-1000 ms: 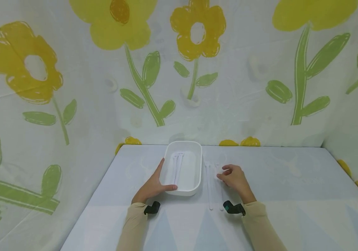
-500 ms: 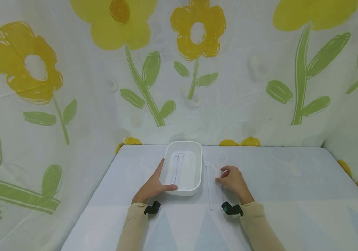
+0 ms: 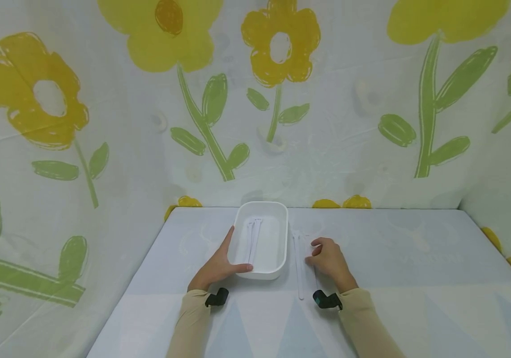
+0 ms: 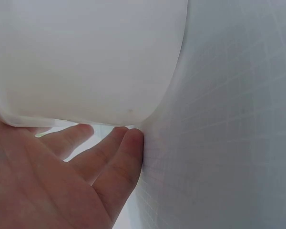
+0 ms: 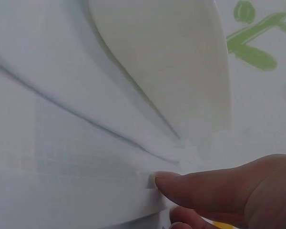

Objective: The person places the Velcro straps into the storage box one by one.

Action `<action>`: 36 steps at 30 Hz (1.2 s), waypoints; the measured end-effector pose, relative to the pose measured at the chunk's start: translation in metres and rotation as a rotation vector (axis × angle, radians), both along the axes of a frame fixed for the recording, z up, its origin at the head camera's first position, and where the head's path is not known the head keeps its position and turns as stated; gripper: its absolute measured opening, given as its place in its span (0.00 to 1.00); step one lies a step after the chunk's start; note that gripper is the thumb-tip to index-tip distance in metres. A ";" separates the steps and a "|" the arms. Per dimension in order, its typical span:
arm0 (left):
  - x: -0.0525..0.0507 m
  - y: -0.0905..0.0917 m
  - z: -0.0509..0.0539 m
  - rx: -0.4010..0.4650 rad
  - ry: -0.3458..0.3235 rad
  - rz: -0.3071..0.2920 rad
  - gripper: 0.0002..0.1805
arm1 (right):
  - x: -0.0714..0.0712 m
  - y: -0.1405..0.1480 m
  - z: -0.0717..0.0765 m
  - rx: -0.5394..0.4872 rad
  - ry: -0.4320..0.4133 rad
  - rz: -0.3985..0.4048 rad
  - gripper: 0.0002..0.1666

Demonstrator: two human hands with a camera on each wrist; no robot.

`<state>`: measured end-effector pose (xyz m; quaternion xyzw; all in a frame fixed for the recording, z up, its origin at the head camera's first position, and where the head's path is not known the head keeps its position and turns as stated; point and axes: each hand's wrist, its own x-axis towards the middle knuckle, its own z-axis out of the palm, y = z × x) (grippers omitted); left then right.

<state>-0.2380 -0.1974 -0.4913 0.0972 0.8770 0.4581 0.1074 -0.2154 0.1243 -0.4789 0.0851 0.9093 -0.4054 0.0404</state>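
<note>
A white rectangular tray (image 3: pixel 281 271) stands on the table, holding a few slim white sticks (image 3: pixel 253 241) with wider far ends. My left hand (image 3: pixel 216 267) rests on its near left corner, thumb over the near rim and fingers extended along the outer wall; the left wrist view shows the fingertips touching its side. Right of the tray, another slim white stick (image 3: pixel 299 271) lies lengthwise on the table. Beside it, my right hand (image 3: pixel 330 261) pinches a similar stick (image 3: pixel 315 277) between thumb and fingers. That stick's near part passes behind the wrist camera.
The pale table (image 3: pixel 416 258) has light blue triangle prints toward its front. A flower-printed cloth (image 3: pixel 336 159) hangs at the back and sides, close behind the tray. Black cameras (image 3: pixel 327 300) sit on both wrists.
My right hand has shifted slightly left and nearer to me, its fingers closing on the right-hand stick. My left hand and the tray have stayed put.
</note>
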 end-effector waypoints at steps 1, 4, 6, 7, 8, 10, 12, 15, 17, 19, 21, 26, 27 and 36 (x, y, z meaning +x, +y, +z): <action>0.000 0.000 0.000 -0.002 0.002 -0.001 0.74 | 0.000 0.000 0.000 0.002 0.008 0.004 0.27; 0.000 -0.001 -0.001 0.001 0.005 -0.005 0.74 | 0.001 0.000 0.000 0.007 0.028 0.011 0.27; 0.000 -0.001 -0.001 0.002 0.006 -0.006 0.74 | 0.002 0.000 0.000 0.009 0.030 0.010 0.26; 0.000 -0.001 -0.001 0.003 0.008 -0.006 0.74 | 0.002 0.000 0.000 0.011 0.025 0.008 0.27; 0.000 -0.001 0.000 0.002 0.007 -0.005 0.74 | 0.002 0.000 0.000 0.011 0.021 0.009 0.27; 0.000 -0.001 0.000 0.002 0.009 -0.004 0.74 | 0.002 0.000 0.001 0.016 0.015 0.008 0.27; 0.000 -0.001 0.001 0.000 0.008 -0.002 0.74 | 0.001 0.000 0.001 0.027 0.011 0.003 0.28; 0.000 0.000 0.002 -0.001 0.005 -0.001 0.74 | 0.001 0.001 0.003 0.050 0.005 -0.008 0.28; 0.001 0.000 0.002 0.001 0.000 -0.001 0.74 | 0.002 0.001 0.005 0.064 -0.008 -0.017 0.28; 0.001 0.000 0.002 0.003 -0.004 0.000 0.74 | 0.003 0.002 0.006 0.078 -0.018 -0.022 0.29; 0.001 0.000 0.002 0.007 -0.005 0.000 0.74 | 0.004 0.002 0.008 0.088 -0.029 -0.026 0.29; 0.001 0.001 0.001 -0.005 -0.004 0.002 0.74 | 0.005 0.006 0.008 0.089 -0.045 -0.036 0.29; 0.001 0.001 0.001 -0.006 -0.004 0.003 0.74 | 0.005 0.006 0.008 0.088 -0.051 -0.040 0.29; 0.000 0.000 0.000 -0.015 -0.005 0.012 0.74 | 0.003 0.007 0.010 0.094 -0.076 -0.050 0.25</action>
